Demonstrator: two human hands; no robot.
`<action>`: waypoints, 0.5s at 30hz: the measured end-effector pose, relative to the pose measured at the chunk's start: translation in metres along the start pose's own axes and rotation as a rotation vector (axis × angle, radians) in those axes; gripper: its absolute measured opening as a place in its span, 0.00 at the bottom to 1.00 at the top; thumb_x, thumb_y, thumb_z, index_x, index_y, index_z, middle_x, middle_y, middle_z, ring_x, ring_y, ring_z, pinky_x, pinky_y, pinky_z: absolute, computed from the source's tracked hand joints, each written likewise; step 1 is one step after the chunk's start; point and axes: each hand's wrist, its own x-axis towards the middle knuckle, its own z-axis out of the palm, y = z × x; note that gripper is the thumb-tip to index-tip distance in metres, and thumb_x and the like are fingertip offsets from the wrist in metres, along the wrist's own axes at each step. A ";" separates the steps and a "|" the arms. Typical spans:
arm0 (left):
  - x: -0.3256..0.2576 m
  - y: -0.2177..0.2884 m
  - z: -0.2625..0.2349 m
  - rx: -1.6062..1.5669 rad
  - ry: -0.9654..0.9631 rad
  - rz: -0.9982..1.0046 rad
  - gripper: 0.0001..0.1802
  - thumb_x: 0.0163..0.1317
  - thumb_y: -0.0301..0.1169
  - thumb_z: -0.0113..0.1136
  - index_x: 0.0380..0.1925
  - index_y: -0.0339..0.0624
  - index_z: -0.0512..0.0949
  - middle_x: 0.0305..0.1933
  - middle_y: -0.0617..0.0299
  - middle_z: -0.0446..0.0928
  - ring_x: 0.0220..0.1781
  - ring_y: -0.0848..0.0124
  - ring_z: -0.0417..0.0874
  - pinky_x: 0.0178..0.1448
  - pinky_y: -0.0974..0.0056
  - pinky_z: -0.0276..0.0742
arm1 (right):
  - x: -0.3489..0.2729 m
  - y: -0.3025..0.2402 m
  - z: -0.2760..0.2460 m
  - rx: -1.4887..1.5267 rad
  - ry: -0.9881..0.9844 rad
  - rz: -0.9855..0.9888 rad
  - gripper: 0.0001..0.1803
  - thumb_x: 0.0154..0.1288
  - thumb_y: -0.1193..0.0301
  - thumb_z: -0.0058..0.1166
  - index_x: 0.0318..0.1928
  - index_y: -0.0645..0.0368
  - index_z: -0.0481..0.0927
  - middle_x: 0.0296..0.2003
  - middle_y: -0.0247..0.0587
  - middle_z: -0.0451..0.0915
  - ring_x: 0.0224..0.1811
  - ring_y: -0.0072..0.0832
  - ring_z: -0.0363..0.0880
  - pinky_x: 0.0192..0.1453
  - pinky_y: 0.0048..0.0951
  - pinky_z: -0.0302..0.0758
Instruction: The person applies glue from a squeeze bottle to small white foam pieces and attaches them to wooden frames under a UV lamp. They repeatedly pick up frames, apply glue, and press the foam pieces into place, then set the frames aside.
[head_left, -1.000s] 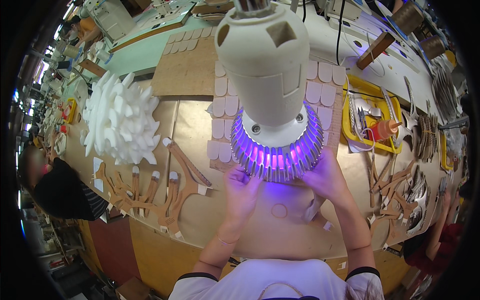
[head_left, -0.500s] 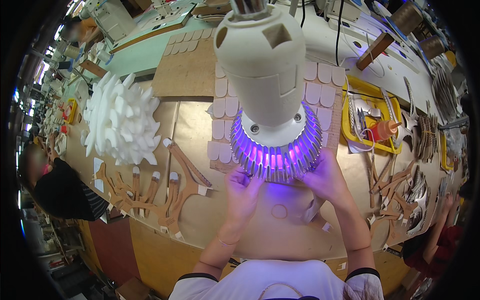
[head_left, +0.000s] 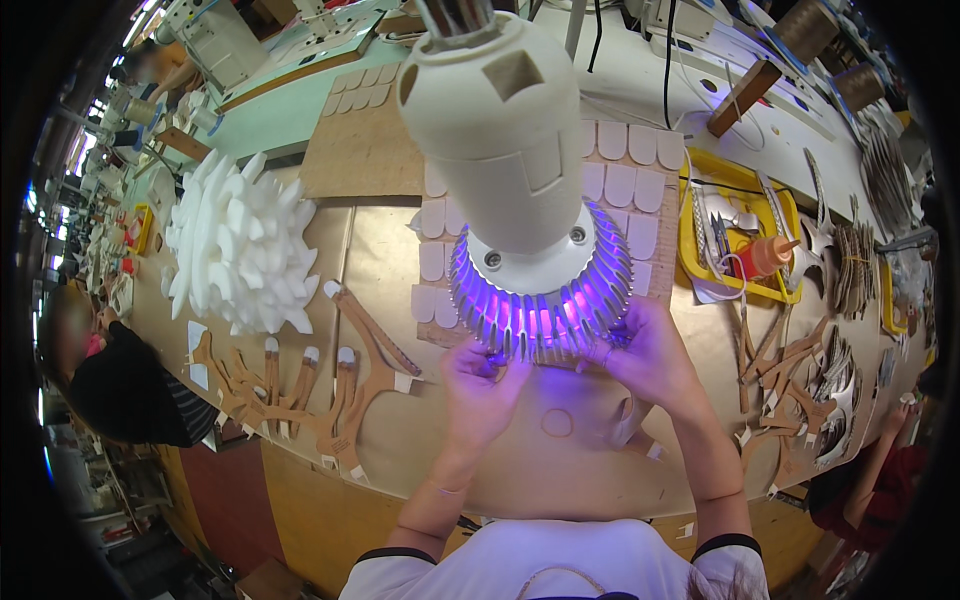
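A UV-purple lamp [head_left: 540, 300] with a white neck and ribbed metal rim hangs over the work, covering most of what is between my hands. At the rim's near left, my left hand [head_left: 482, 390] is closed in a pinch; what it grips is hidden. My right hand [head_left: 655, 360] is closed too, fingers bent under the rim's right side. From it a blurred tan strap piece [head_left: 628, 425] with a white tip trails onto the table. A thin tan ring [head_left: 557, 422] lies between my forearms.
Brown branching strap pieces [head_left: 340, 415] lie at left below a spiky white foam block [head_left: 240, 245]. Boards with rows of pale rounded tabs [head_left: 640, 185] stand behind the lamp. A yellow basket [head_left: 690, 262] holds an orange bottle [head_left: 765, 258]. More straps [head_left: 790, 370] lie right. Co-workers sit at both sides.
The lamp, boards and basket appear shifted slightly left in view. My right fingers have shifted a little under the lamp's rim; my left hand stays pinched.
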 end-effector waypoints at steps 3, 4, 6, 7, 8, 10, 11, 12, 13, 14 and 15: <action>0.002 0.002 -0.002 0.038 -0.036 -0.013 0.07 0.54 0.21 0.64 0.34 0.36 0.81 0.27 0.72 0.78 0.25 0.89 0.70 0.26 0.79 0.61 | 0.001 0.001 0.001 0.029 0.008 -0.066 0.11 0.61 0.73 0.62 0.40 0.68 0.78 0.31 0.35 0.80 0.30 0.17 0.78 0.33 0.20 0.78; 0.002 0.002 -0.003 0.053 -0.049 -0.019 0.07 0.54 0.21 0.64 0.35 0.36 0.81 0.27 0.72 0.78 0.25 0.89 0.70 0.27 0.79 0.62 | 0.001 0.001 0.002 0.045 0.012 -0.098 0.12 0.61 0.73 0.62 0.41 0.68 0.78 0.31 0.35 0.81 0.30 0.17 0.79 0.33 0.20 0.78; 0.000 -0.002 -0.002 -0.030 -0.018 -0.048 0.08 0.53 0.21 0.65 0.35 0.37 0.80 0.26 0.72 0.77 0.24 0.88 0.70 0.26 0.78 0.62 | 0.001 0.000 0.002 0.069 0.002 -0.048 0.11 0.61 0.73 0.62 0.40 0.68 0.78 0.31 0.35 0.81 0.30 0.17 0.79 0.33 0.20 0.78; -0.001 -0.005 -0.002 -0.072 -0.003 -0.061 0.08 0.53 0.22 0.65 0.35 0.37 0.80 0.25 0.72 0.77 0.23 0.87 0.70 0.26 0.78 0.62 | 0.001 0.000 0.001 0.090 -0.004 -0.051 0.11 0.61 0.74 0.62 0.40 0.68 0.78 0.31 0.35 0.81 0.30 0.17 0.79 0.33 0.20 0.78; -0.002 -0.008 -0.002 -0.050 -0.009 -0.063 0.09 0.53 0.22 0.65 0.35 0.37 0.79 0.25 0.71 0.76 0.23 0.86 0.70 0.25 0.77 0.62 | 0.001 -0.001 0.001 0.076 0.006 -0.022 0.11 0.61 0.74 0.62 0.41 0.68 0.78 0.31 0.35 0.81 0.31 0.17 0.79 0.33 0.19 0.78; -0.002 -0.013 -0.004 -0.005 -0.015 -0.080 0.10 0.54 0.22 0.64 0.37 0.37 0.77 0.27 0.69 0.75 0.25 0.84 0.71 0.29 0.75 0.65 | 0.001 -0.002 0.001 0.063 0.018 -0.037 0.11 0.61 0.73 0.62 0.41 0.67 0.78 0.32 0.36 0.81 0.31 0.17 0.79 0.33 0.19 0.78; -0.003 -0.016 -0.004 0.012 -0.035 -0.072 0.11 0.55 0.21 0.63 0.39 0.36 0.76 0.30 0.68 0.75 0.28 0.82 0.73 0.34 0.73 0.68 | 0.002 -0.002 0.000 0.072 0.012 0.000 0.12 0.61 0.73 0.62 0.42 0.67 0.78 0.33 0.36 0.82 0.32 0.17 0.79 0.34 0.19 0.78; -0.003 -0.017 -0.005 0.032 -0.050 -0.077 0.13 0.57 0.18 0.60 0.43 0.34 0.75 0.36 0.64 0.77 0.35 0.79 0.76 0.43 0.69 0.74 | 0.002 -0.003 0.000 0.078 0.002 0.019 0.12 0.61 0.73 0.62 0.42 0.67 0.78 0.33 0.36 0.82 0.33 0.17 0.79 0.35 0.20 0.78; -0.002 -0.018 -0.005 0.040 -0.041 -0.074 0.13 0.57 0.18 0.60 0.44 0.34 0.75 0.36 0.64 0.77 0.35 0.79 0.76 0.43 0.69 0.74 | 0.002 -0.004 -0.001 0.085 -0.009 0.038 0.12 0.61 0.73 0.62 0.43 0.67 0.78 0.34 0.36 0.82 0.33 0.17 0.79 0.37 0.20 0.78; -0.002 -0.018 -0.006 0.048 -0.031 -0.071 0.14 0.57 0.18 0.60 0.44 0.34 0.74 0.36 0.63 0.77 0.35 0.78 0.76 0.43 0.69 0.74 | 0.002 -0.005 -0.002 0.070 -0.018 0.013 0.13 0.61 0.73 0.62 0.44 0.66 0.78 0.35 0.35 0.82 0.34 0.17 0.79 0.38 0.21 0.78; 0.000 -0.019 -0.005 0.043 0.002 -0.057 0.13 0.55 0.21 0.63 0.41 0.36 0.75 0.30 0.66 0.75 0.28 0.81 0.74 0.34 0.73 0.68 | 0.002 -0.006 -0.003 0.055 -0.029 -0.013 0.14 0.61 0.73 0.62 0.45 0.66 0.79 0.35 0.35 0.82 0.35 0.17 0.79 0.40 0.21 0.78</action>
